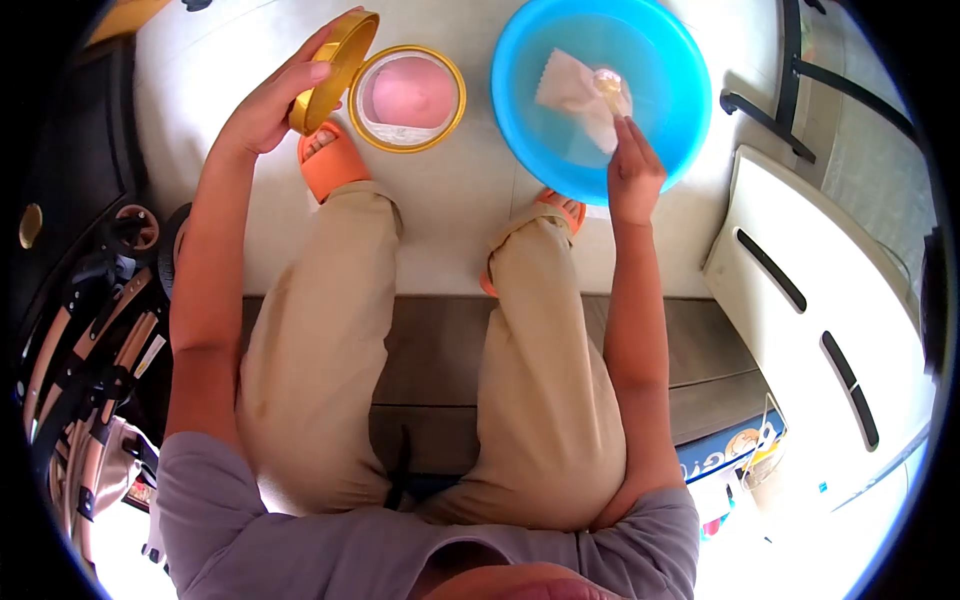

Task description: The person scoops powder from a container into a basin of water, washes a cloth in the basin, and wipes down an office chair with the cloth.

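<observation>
My left hand (272,105) grips a round gold lid (335,75), tilted on its edge at the left of an open round tub with a gold rim. Inside the tub lies a pink round item (408,92) on something white. Over the blue basin (504,95), my right hand (634,172) pinches a small clear and whitish object (608,84) by its lower end. Under it a pale pink cloth (570,88) with a zigzag edge lies in the basin.
Orange slippers (332,168) are on my feet near the tub and basin. A folded stroller frame (110,350) stands at the left. At the right are a white panel with dark slots (800,300) and black metal legs (790,70).
</observation>
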Demonstrator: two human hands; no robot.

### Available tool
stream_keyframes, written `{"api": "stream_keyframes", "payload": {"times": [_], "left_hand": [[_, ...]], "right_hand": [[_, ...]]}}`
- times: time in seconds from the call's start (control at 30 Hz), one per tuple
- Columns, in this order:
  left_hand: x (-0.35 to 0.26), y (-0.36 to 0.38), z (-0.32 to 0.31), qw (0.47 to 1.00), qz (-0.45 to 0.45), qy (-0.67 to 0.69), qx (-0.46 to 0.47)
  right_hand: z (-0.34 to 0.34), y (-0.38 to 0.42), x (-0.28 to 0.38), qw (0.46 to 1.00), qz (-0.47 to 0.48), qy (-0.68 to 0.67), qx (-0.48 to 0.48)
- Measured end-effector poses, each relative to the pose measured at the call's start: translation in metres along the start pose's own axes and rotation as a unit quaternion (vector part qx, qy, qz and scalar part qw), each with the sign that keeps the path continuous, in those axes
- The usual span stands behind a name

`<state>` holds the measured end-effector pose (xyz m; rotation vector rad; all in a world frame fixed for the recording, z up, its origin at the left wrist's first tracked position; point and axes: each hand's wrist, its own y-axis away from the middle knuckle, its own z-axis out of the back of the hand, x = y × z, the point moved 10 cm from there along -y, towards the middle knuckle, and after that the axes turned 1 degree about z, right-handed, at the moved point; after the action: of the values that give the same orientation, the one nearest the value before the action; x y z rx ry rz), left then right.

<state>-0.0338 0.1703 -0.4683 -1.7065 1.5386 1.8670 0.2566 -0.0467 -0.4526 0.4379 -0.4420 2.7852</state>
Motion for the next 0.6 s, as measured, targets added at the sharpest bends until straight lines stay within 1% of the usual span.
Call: {"api": "stream_keyframes", "payload": {"times": [0.07,0.17,0.2,0.23,0.27,0.37,0.47,0.5,0.6], "left_hand": [[-0.003,0.000,-0.004,1.000,0.006,-0.016,0.004],[0.024,-0.002,0.021,1.000,0.020,0.012,-0.002],[0.022,-0.002,0.017,1.000,0.016,0.014,0.009],[0.016,-0.002,0.012,1.000,0.011,0.013,0.018],[0.012,-0.002,0.009,1.000,0.006,0.012,0.027],[0.016,-0.001,0.011,0.999,0.003,0.025,0.022],[0.020,0.001,0.015,0.998,0.015,0.053,-0.004],[0.019,0.001,0.018,0.999,0.011,0.042,-0.034],[0.011,0.005,0.001,0.997,0.043,0.061,0.009]], "right_hand": [[-0.006,0.002,-0.008,1.000,0.004,0.017,-0.013],[0.008,-0.005,-0.007,0.998,-0.011,-0.005,-0.062],[0.009,-0.002,-0.018,0.991,-0.075,-0.089,-0.070],[0.006,0.000,-0.024,0.972,-0.137,-0.174,-0.078],[-0.001,0.005,-0.028,0.942,-0.198,-0.259,-0.086],[-0.012,0.006,-0.013,0.847,-0.301,-0.433,-0.071],[-0.006,-0.008,0.034,0.819,-0.285,-0.498,-0.025],[-0.007,-0.013,0.050,0.812,-0.268,-0.519,-0.008],[-0.010,-0.039,0.111,0.890,-0.078,-0.445,0.066]]}}
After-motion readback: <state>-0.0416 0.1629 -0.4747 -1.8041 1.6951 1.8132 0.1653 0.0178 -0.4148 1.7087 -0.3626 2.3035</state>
